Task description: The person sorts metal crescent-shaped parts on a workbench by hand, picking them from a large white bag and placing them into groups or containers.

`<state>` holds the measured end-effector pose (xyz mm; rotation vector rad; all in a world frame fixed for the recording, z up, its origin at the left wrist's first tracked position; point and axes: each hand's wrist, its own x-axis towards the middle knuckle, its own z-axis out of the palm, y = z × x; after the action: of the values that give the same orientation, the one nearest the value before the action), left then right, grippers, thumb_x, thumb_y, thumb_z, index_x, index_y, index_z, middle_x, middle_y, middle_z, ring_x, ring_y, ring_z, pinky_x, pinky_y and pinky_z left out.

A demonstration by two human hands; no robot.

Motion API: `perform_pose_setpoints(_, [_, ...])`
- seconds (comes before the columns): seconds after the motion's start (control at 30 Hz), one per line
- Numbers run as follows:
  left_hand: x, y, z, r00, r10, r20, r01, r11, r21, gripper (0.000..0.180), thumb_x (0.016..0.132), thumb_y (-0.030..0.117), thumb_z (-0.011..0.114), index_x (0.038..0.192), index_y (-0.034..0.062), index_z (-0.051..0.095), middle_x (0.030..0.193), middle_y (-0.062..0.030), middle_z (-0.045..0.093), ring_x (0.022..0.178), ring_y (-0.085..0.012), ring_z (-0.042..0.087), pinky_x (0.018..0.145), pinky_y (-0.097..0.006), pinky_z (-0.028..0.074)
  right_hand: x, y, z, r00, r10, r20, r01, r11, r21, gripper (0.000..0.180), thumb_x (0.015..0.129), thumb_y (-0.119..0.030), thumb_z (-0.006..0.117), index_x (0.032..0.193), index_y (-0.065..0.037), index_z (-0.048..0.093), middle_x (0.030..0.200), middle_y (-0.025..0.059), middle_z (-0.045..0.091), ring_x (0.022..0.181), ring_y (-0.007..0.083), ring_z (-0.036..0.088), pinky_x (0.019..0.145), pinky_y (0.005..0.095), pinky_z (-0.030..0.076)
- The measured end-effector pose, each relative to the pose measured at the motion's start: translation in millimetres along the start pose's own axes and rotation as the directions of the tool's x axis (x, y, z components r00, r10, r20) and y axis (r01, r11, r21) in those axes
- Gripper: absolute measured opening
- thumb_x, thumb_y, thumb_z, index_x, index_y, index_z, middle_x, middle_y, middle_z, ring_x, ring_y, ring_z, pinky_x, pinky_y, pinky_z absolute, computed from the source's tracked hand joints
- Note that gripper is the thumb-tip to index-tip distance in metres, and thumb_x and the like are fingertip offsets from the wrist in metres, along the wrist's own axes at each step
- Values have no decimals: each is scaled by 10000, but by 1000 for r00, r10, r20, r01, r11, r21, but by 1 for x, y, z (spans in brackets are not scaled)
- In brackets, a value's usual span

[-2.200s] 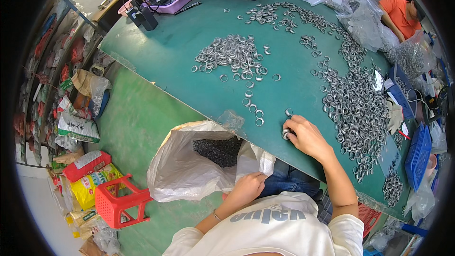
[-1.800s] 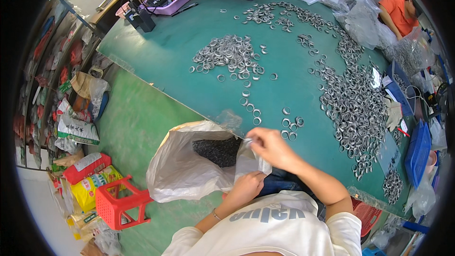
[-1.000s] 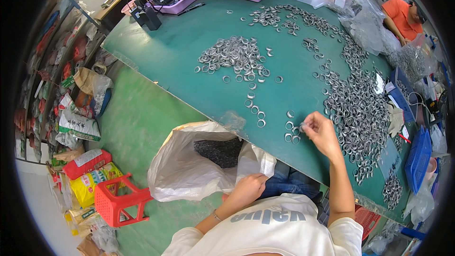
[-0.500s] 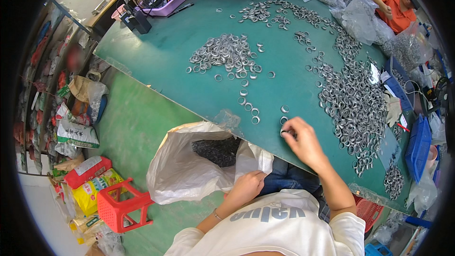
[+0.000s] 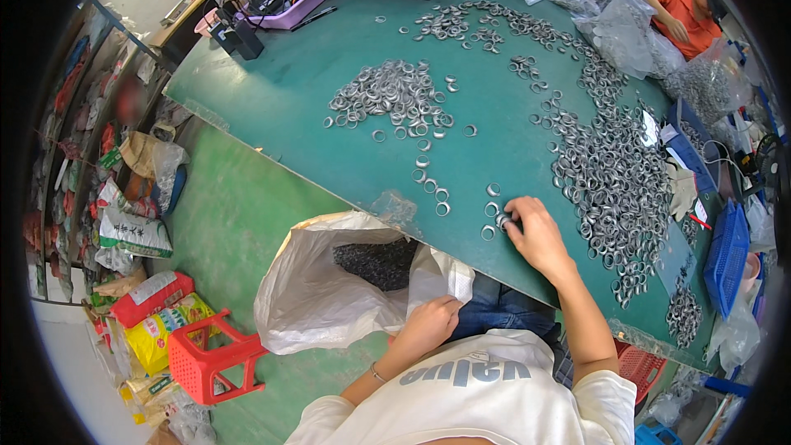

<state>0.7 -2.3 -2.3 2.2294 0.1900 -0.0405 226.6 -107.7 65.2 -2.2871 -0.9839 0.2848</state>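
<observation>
Head view: my left hand (image 5: 434, 321) gripped white sack (image 5: 309, 313) by its rim, fingers closed on it; sack gaped beside edge of green table (image 5: 280, 107), small dark pieces (image 5: 373, 265) inside; my right hand (image 5: 534, 233) reached over table, bent fingertips at loose metal rings (image 5: 492, 212), could not tell whether they pinched one; larger ring heap (image 5: 614, 185) lay to right, smaller ring heap (image 5: 394, 91) farther off to left; red stool (image 5: 194, 358) stood left of sack; co-worker (image 5: 688, 12) in orange beyond table.

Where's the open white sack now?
In the head view, the open white sack is left of centre, beside the green table, its rim in the left hand.
</observation>
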Motion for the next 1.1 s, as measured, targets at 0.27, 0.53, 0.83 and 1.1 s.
perform_pose_setpoints(0.27, [-1, 1, -1, 1000, 13, -18, -13, 1000, -12, 202, 811, 55, 561, 983, -8, 646, 946, -170, 648, 809, -369, 636, 729, -448, 527, -1, -5, 3, 992, 127, 11, -127, 976, 174, 93, 776, -12, 621, 857, 31, 602, 778, 138, 624, 693, 236, 606, 639, 355, 488])
perform_pose_setpoints(0.53, [2, 5, -3, 999, -47, 26, 47, 999, -3, 223, 839, 43, 556, 1036, 0, 651, 1000, -167, 657, 843, -372, 633, 755, -435, 523, -10, -56, 33, 932, -224, 286, 75, 889, 451, 181, 808, -18, 617, 983, 14, 587, 919, 142, 579, 768, 266, 593, 700, 365, 490])
perform_pose_setpoints(0.83, [1, 2, 0, 999, 38, -38, -38, 999, -5, 204, 823, 41, 555, 999, -15, 643, 922, -169, 639, 768, -369, 638, 696, -442, 532, -10, -20, 12, 991, -96, 95, 97, 995, -14, 138, 766, 15, 625, 900, 5, 593, 930, 164, 571, 897, 332, 587, 771, 425, 481])
perform_pose_setpoints(1.1, [0, 2, -1, 999, 26, -19, -26, 1000, 5, 221, 830, 41, 555, 1027, -7, 644, 941, -168, 640, 779, -368, 635, 708, -439, 530, 19, -9, 6, 995, -82, -49, 89, 981, 172, 129, 785, 43, 602, 912, 18, 595, 734, 116, 552, 631, 215, 542, 605, 343, 456])
